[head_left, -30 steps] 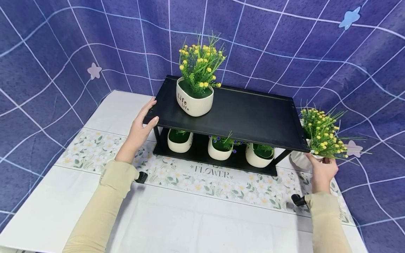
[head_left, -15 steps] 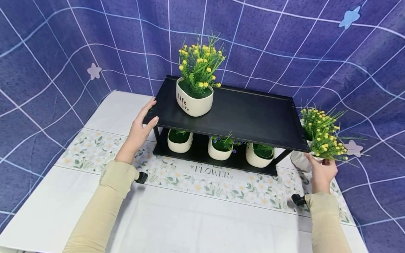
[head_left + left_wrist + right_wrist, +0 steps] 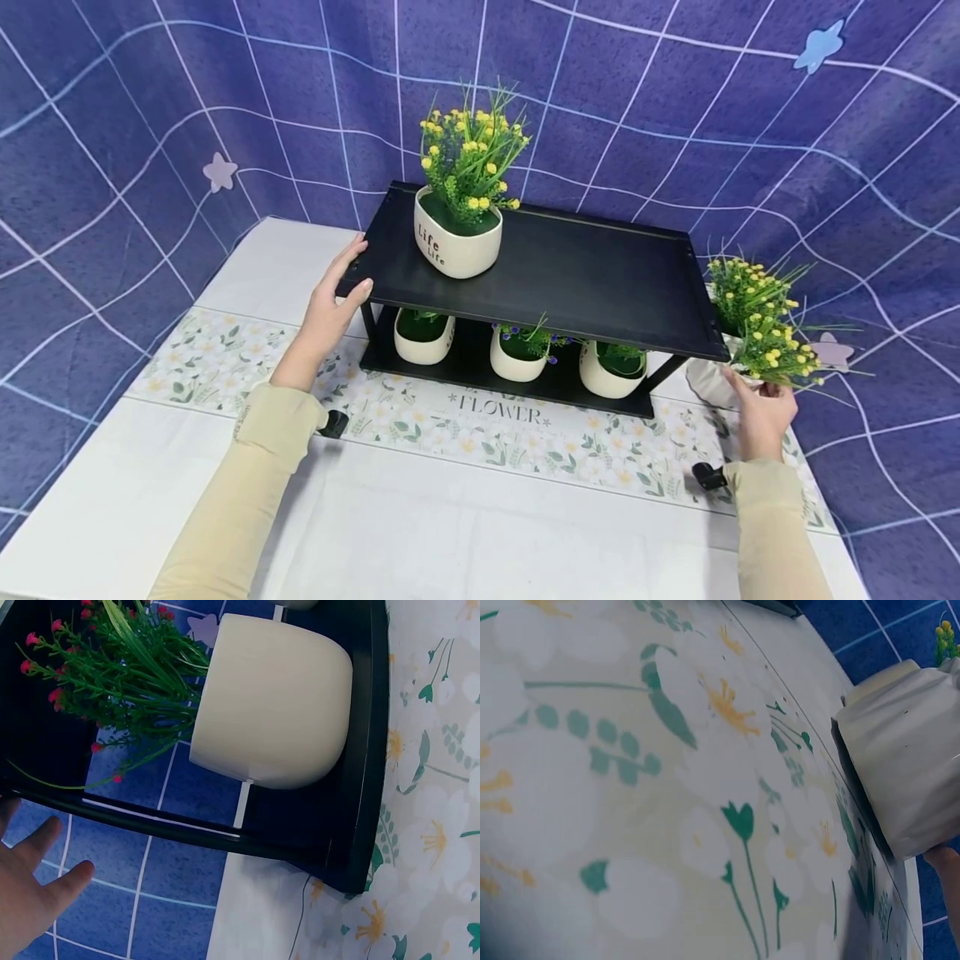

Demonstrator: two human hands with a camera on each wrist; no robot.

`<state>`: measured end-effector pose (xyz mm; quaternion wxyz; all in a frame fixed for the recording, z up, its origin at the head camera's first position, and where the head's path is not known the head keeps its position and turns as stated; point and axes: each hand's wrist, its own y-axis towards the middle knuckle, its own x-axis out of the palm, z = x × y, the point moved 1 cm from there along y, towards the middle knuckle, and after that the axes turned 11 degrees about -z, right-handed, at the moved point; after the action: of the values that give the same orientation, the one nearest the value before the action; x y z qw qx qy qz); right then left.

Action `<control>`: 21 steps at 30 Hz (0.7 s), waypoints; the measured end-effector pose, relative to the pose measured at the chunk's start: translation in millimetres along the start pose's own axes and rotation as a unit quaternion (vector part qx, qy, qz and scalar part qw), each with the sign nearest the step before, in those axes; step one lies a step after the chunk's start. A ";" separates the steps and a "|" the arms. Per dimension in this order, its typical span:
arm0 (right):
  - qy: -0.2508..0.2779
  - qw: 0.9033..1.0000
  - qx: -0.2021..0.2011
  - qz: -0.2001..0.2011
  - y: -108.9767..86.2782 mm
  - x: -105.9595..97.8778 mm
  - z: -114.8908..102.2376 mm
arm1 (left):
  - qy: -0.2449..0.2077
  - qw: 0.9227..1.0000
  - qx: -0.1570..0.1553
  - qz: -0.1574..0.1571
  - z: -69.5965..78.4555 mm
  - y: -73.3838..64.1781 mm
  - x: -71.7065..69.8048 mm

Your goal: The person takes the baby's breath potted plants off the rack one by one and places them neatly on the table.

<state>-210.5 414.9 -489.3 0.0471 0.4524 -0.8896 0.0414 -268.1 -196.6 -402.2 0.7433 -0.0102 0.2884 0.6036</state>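
Note:
My left hand rests at the left end of a black two-tier shelf, thumb on its front corner and fingers spread along the side. In the left wrist view, the spread fingers appear beside the shelf frame. Past the shelf's right end, my right hand grips the rim of a crinkled white bag, under grass and yellow flowers. The right wrist view shows the wrinkled white bag at the right, with a cream pot partly hidden behind it; most of the hand is out of frame.
A cream "Life" pot with yellow flowers stands on the top tier. Below stand a left pot, a middle pot with purple-blue flowers and a right pot. A floral "FLOWER" runner crosses the white table.
The head view has shifted slightly. Both hands and the pots on the shelf keep nearly the same places; the yellow flowers by my right hand sway a little.

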 end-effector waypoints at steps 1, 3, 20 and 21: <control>0.006 1.000 -0.001 -0.002 -0.2 -0.1 0.4 | 0.000 1.000 0.001 0.000 -0.1 -0.2 -0.1; 0.017 1.000 0.001 -0.005 -0.6 -0.3 1.1 | 0.001 1.000 -0.002 -0.001 0.6 -0.9 0.3; 0.005 1.000 -0.001 -0.026 1.1 -1.8 3.0 | -0.007 1.000 0.001 0.003 10.1 -1.3 0.3; -0.014 1.000 0.002 -0.025 0.7 -2.0 1.9 | -0.006 1.000 0.003 0.005 6.2 -0.6 0.3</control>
<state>-210.0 416.6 -491.4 0.0351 0.4755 -0.8783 0.0359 -265.0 -194.3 -397.3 0.7417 -0.0026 0.2861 0.6067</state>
